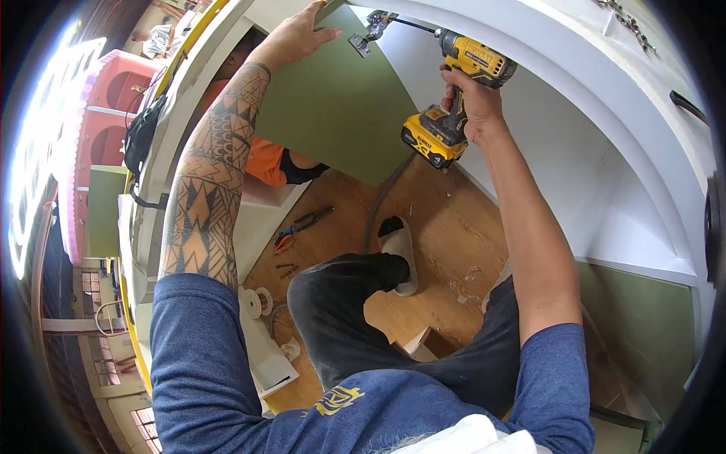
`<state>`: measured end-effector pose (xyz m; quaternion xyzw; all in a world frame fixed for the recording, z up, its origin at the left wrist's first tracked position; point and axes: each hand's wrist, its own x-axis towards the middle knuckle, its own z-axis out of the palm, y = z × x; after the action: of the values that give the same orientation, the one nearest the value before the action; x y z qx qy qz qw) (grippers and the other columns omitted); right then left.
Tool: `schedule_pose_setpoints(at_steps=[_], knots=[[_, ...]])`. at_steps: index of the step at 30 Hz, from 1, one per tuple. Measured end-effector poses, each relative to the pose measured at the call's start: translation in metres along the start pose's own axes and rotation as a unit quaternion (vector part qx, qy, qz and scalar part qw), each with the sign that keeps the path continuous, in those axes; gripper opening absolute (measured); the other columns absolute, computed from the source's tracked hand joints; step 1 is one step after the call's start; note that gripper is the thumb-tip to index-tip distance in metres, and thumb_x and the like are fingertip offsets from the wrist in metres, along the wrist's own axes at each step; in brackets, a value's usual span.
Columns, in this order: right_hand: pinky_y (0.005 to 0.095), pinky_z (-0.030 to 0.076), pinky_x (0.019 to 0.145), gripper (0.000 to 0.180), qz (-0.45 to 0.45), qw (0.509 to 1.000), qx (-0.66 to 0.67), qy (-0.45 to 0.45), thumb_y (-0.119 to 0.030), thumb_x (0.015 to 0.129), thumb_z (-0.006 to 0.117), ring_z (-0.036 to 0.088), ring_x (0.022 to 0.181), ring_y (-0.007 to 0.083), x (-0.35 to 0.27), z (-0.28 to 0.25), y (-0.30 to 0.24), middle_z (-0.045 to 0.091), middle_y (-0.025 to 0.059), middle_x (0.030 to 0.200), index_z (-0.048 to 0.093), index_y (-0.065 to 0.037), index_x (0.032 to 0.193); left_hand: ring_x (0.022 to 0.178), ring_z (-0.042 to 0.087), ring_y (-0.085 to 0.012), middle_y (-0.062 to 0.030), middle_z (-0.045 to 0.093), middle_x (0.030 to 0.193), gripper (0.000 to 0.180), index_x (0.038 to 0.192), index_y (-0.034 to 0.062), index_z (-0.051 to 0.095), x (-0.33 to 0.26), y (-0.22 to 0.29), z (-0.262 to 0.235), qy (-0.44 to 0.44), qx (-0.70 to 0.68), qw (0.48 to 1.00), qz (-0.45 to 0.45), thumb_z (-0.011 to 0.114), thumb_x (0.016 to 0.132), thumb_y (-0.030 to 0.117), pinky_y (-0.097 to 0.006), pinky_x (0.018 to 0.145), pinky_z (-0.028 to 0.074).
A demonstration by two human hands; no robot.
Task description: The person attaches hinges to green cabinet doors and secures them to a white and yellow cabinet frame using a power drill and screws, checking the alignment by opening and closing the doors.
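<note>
Both hands are up high and busy. His right hand (469, 102) is wrapped tight around the handle of a yellow and black drill (454, 98), with its long bit pointing left at a small metal hinge (367, 38). His left hand (299, 38) lies flat and open on the top edge of a green door (336, 102), pressing it to hold it in place.

That drill looks heavy for its size — most of the weight sits low, in the fat battery block at the bottom. The handle in the middle looks like the best place to hold it, and that is just where his fingers are. It is hard and stiff, not slippery from what I can see.

The green door is a wide, flat, stiff board. It looks like it would swing or tip if nobody held it, so a flat palm near the hinge corner makes sense. The hinge is tiny and sits right at that top corner — touching the door.

Down below, pliers (302, 225) and a few little bits lie on the wooden floor (439, 227), near his foot in a slipper (399, 246).
</note>
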<state>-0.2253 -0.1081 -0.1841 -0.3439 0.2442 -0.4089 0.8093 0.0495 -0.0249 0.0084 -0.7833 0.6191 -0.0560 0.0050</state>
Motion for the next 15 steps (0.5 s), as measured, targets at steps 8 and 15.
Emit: schedule_pose_setpoints(at_steps=[8, 15], knots=[[0.0282, 0.052, 0.052, 0.02, 0.001, 1.0, 0.001, -0.001, -0.009, 0.085, 0.079, 0.058, 0.056, 0.0112, 0.001, 0.0, -0.001, 0.063, 0.0013, 0.072, 0.074, -0.003, 0.103, 0.142, 0.048, -0.0439, -0.0342, 0.048, 0.151, 0.083, 0.157, -0.0066, 0.031, 0.001, 0.006, -0.003, -0.015, -0.016, 0.999, -0.028, 0.069, 0.095, 0.033, -0.045, 0.119, 0.039], [0.0283, 0.051, 0.051, 0.018, -0.015, 1.0, -0.002, -0.01, -0.009, 0.085, 0.078, 0.058, 0.055, 0.011, 0.003, 0.001, 0.0, 0.062, 0.0012, 0.07, 0.073, -0.003, 0.102, 0.142, 0.048, -0.0433, -0.0341, 0.048, 0.152, 0.087, 0.157, -0.0073, 0.031, 0.003, 0.002, -0.003, -0.018, -0.03, 0.999, -0.027, 0.071, 0.093, 0.035, -0.044, 0.12, 0.038]])
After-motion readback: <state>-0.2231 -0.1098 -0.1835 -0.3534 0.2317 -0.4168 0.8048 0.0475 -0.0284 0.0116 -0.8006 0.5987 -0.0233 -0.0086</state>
